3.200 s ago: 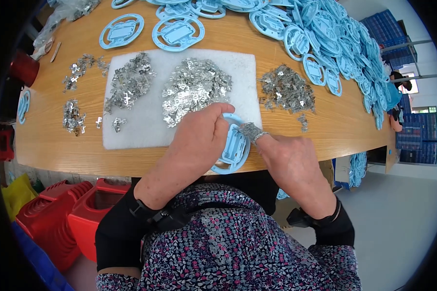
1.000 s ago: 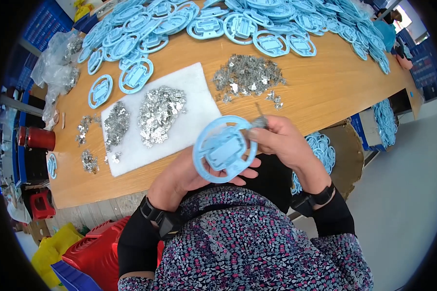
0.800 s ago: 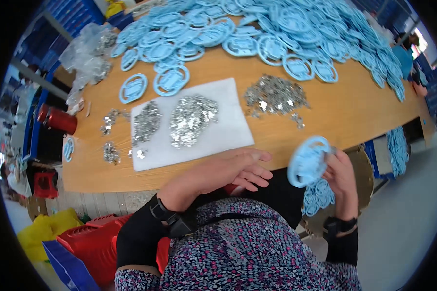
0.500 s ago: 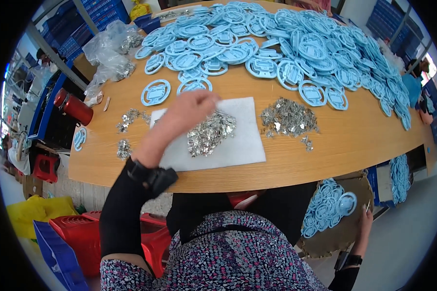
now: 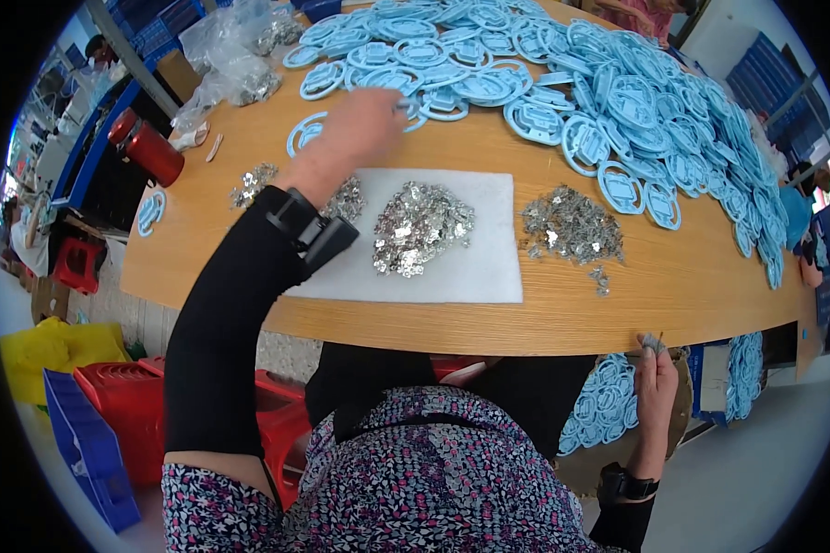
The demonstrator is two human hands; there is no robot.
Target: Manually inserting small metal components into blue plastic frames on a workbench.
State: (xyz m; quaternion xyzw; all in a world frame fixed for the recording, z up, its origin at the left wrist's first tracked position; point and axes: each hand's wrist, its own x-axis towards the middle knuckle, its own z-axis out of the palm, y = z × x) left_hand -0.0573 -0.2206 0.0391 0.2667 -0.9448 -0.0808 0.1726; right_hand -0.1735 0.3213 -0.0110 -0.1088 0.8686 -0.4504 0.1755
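Over blue rings (image 5: 383, 77) hangs the left hand (image 5: 360, 131), grip unclear; the right hand (image 5: 657, 380) pinches a tool (image 5: 653, 343).

The blurred left grip (image 5: 365, 126) partly hides a blue ring (image 5: 306, 135).

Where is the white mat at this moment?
In the head view, the white mat lies near the centre on the wooden table, beneath a heap of metal pieces and left of another heap.
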